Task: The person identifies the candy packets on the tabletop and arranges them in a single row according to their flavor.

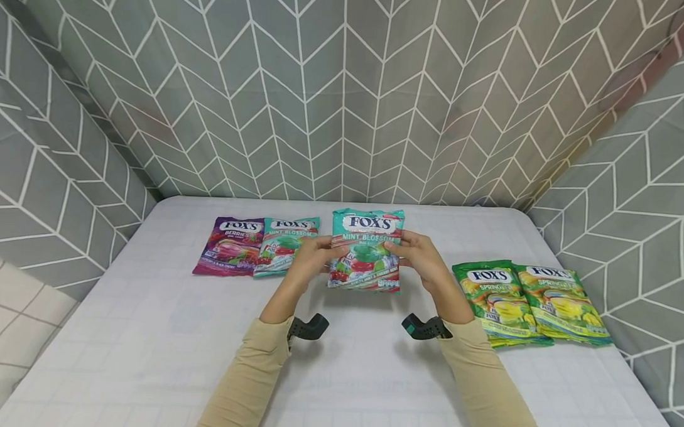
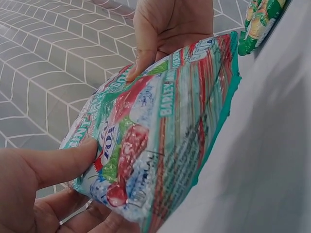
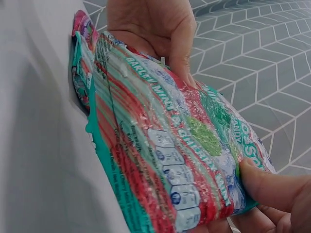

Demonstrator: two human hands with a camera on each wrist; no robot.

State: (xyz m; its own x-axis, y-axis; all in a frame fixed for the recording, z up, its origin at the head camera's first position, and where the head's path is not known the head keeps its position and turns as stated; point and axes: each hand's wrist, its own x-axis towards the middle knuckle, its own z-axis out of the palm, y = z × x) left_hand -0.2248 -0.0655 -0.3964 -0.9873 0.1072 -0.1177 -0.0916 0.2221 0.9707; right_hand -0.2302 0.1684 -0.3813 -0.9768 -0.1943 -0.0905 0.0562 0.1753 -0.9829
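Sleeves (image 1: 242, 383): tan, nearest the cam, angled fwd over the white table (image 1: 364, 390).
L hand (image 1: 309, 261): pinching the L side of the held Mint Blossom bag (image 1: 365, 255) — thumb on its face, fingers behind.
R hand (image 1: 428, 260): same pinch, mirrored, on the R side.
Bag's place: approx. mid-table L to R, toward the far edge, between the 2nd Mint Blossom bag (image 1: 281, 252) on my L and the yellow-green bags (image 1: 500, 301) on my R; can't tell if its bottom edge touches down.
Handling: pack looks soft, so I'd pinch lightly, hands level w/ each other — uneven pressure would prob. slump the sweets to 1 side.
Facing: printed front toward me, brand name at the far end, text right way up for me.
Long axis: approx. top to bottom, i.e. running away from me; barely longer than wide as I see it.
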